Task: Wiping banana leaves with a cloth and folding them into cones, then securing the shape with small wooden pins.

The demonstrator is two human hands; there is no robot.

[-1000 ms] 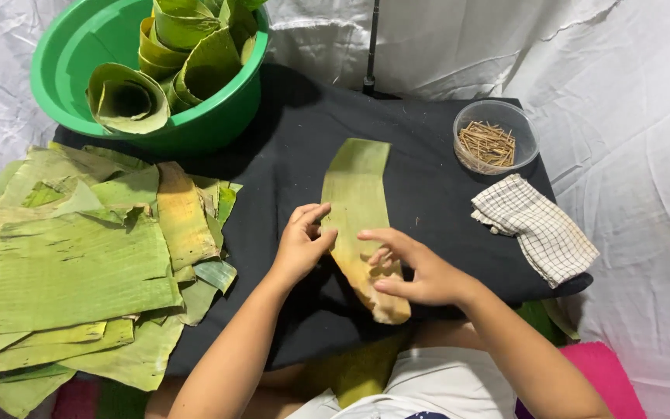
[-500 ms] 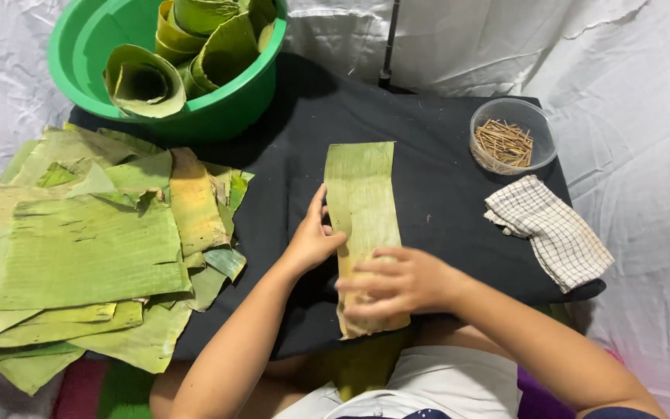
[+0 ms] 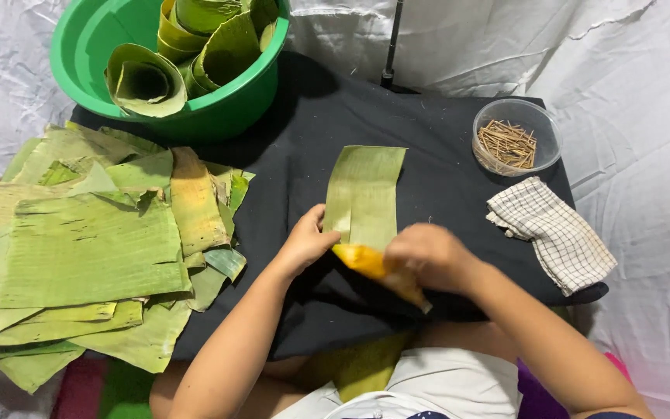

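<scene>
Hands work on a long green banana leaf strip (image 3: 366, 198) in the middle of the black cloth-covered table (image 3: 443, 194). The left hand (image 3: 304, 242) pinches its near left edge. The right hand (image 3: 426, 256) grips the yellow near end.

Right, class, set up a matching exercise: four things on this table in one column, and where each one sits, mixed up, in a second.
1 green basin
2 clear bowl of sticks
3 checked cloth
4 leaf stack

a far right, upper
b left edge
c far left, upper
d right, below the bowl

Pairs: 1-c, 2-a, 3-d, 4-b
</scene>
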